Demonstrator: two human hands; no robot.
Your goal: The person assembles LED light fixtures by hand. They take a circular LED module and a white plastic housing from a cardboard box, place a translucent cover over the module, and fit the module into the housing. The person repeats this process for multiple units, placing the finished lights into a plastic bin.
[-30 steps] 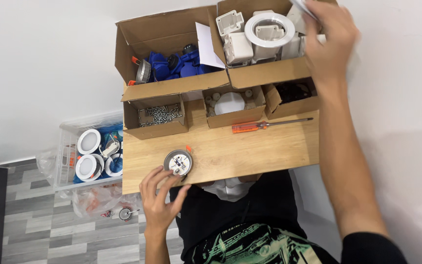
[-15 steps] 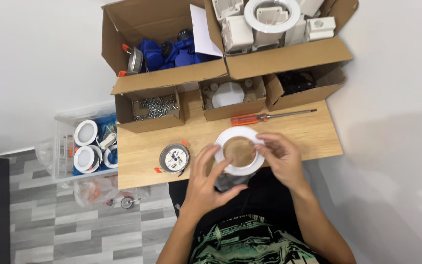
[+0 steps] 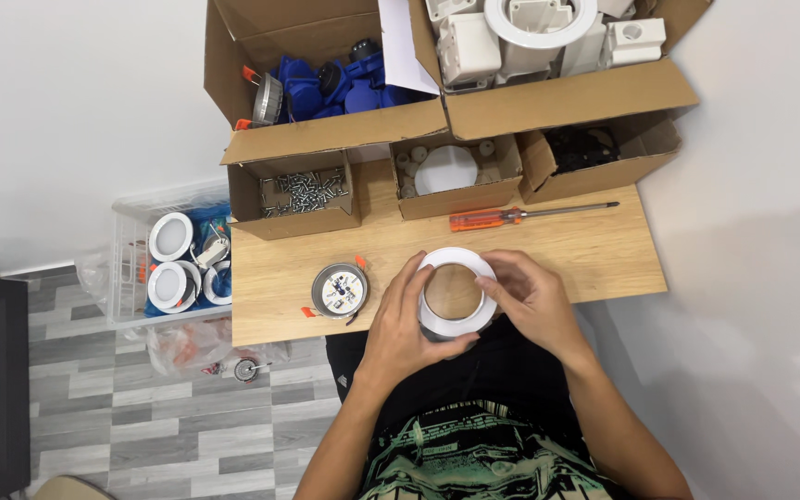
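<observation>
— Where does the white ring housing [image 3: 456, 294] sit against the hands?

— Between them, at the near edge of the wooden worktop [image 3: 604, 250], about the middle of that edge and partly overhanging it towards the person's lap. The left hand [image 3: 400, 324] wraps its left rim, the right hand [image 3: 530, 301] its right rim, so both sets of fingers are closed on the same piece.

— Which way does it face?

— Its opening looks straight up at the camera (you can see wood-brown through the hole), so its axis stands upright and the ring lies flat across the gap between the palms. Neither hand is nearer; each has it in contact.

— And the round metal part?

— The silver disc module [image 3: 339, 289] with orange clips lies on the worktop just left of the left hand, near the front-left corner, apart from the fingers. The left hand is clearly the closer one to it.

— Anything else in reach?

— An orange-handled screwdriver [image 3: 511, 218] lies lengthwise along the worktop behind the ring, handle towards the middle, tip towards the right edge. Behind it, along the back edge, stand open cardboard boxes; the small box of screws [image 3: 303, 193] sits at the back-left corner.
</observation>
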